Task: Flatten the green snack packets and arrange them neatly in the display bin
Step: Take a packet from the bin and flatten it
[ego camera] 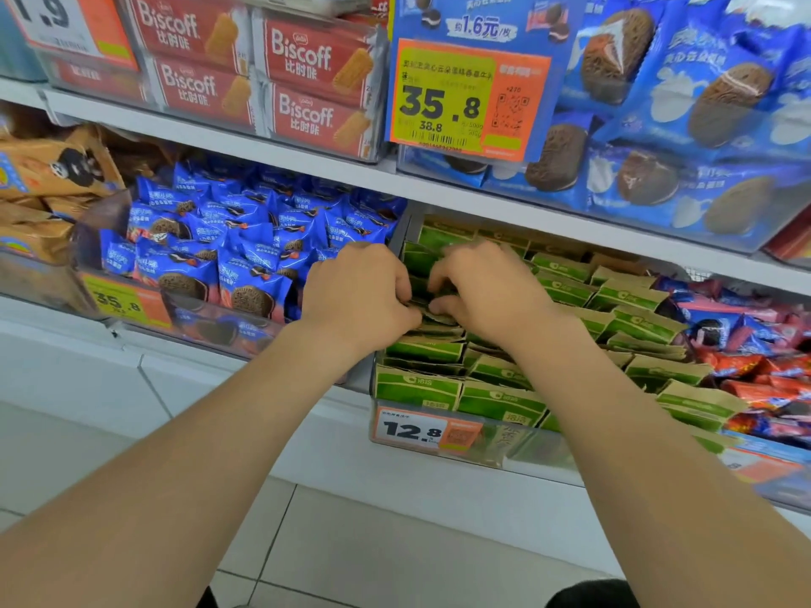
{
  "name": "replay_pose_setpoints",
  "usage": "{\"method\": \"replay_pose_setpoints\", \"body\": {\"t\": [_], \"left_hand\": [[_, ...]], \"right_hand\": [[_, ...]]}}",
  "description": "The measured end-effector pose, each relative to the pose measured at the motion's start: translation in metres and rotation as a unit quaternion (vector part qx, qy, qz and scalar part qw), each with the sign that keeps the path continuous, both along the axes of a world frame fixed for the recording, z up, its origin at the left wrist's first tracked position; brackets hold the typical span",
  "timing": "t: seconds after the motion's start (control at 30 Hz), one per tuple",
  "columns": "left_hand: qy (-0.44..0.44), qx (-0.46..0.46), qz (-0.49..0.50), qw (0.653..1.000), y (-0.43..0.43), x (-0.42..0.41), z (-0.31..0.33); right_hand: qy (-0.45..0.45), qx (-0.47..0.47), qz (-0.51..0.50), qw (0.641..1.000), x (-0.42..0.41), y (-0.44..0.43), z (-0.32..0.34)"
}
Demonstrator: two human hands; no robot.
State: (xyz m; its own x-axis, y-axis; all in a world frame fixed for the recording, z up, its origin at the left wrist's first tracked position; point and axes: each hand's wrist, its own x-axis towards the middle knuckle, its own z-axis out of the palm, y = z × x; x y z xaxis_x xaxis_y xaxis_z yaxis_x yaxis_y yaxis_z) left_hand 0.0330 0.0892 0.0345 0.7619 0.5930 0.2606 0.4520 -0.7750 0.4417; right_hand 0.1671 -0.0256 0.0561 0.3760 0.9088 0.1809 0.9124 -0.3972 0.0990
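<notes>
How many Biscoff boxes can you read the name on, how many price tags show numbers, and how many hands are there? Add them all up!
Biscoff boxes with a readable name: 4
Price tags with readable numbers: 4
Hands: 2, the left hand and the right hand, both in the green snack packets
Total: 10

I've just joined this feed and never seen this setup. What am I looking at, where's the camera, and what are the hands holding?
There is no machine. One camera, worn on a person's head, looks down along two bare arms at shop shelves. The left hand and right hand meet over the display bin, their curled fingers pinching green snack packets in its left part. More of these stand in rows around them. Blue packets fill the bin to the left, red packets lie to the right, and Biscoff boxes sit above.
</notes>
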Motion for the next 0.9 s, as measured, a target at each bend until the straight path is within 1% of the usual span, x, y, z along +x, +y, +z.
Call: {"method": "replay_pose_setpoints", "body": {"t": [0.07, 0.2, 0.33, 0.47, 0.53, 0.6, 0.63, 0.67, 0.7, 0.8, 0.9], "left_hand": [[0.001, 0.009, 0.001, 1.0, 0.0, 0.0, -0.003], [0.004, 0.015, 0.002, 1.0, 0.0, 0.0, -0.004], [0.005, 0.018, -0.002, 1.0, 0.0, 0.0, -0.005], [0.0, 0.028, 0.004, 1.0, 0.0, 0.002, -0.006], [-0.007, 0.031, 0.011, 0.999, 0.0, 0.004, -0.008], [-0.016, 0.037, 0.02, 0.999, 0.0, 0.006, -0.01], [-0.019, 0.041, 0.026, 0.999, 0.0, 0.007, -0.01], [-0.02, 0.045, 0.03, 0.998, 0.0, 0.008, -0.01], [-0.018, 0.049, 0.033, 0.998, 0.0, 0.009, -0.009], [-0.009, 0.055, 0.036, 0.998, -0.001, 0.01, -0.006], [0.008, 0.045, 0.031, 0.998, -0.002, 0.009, -0.003]], "right_hand": [[-0.054, -0.029, -0.012, 0.998, -0.006, 0.007, 0.003], [-0.132, -0.036, -0.023, 0.99, -0.012, 0.014, 0.006], [-0.151, -0.074, -0.021, 0.985, -0.012, 0.016, 0.003], [-0.164, -0.076, -0.017, 0.983, -0.01, 0.018, -0.001], [-0.136, -0.045, -0.02, 0.99, -0.008, 0.018, -0.003], [-0.058, 0.04, -0.053, 0.996, -0.006, 0.016, -0.001], [-0.025, 0.085, -0.07, 0.994, -0.006, 0.016, -0.001], [-0.004, 0.105, -0.079, 0.991, -0.005, 0.017, -0.003], [0.007, 0.094, -0.075, 0.993, -0.004, 0.018, -0.005], [0.017, 0.005, -0.05, 0.999, 0.001, 0.023, -0.013], [-0.007, -0.121, -0.12, 0.985, 0.004, 0.031, -0.011]]}}
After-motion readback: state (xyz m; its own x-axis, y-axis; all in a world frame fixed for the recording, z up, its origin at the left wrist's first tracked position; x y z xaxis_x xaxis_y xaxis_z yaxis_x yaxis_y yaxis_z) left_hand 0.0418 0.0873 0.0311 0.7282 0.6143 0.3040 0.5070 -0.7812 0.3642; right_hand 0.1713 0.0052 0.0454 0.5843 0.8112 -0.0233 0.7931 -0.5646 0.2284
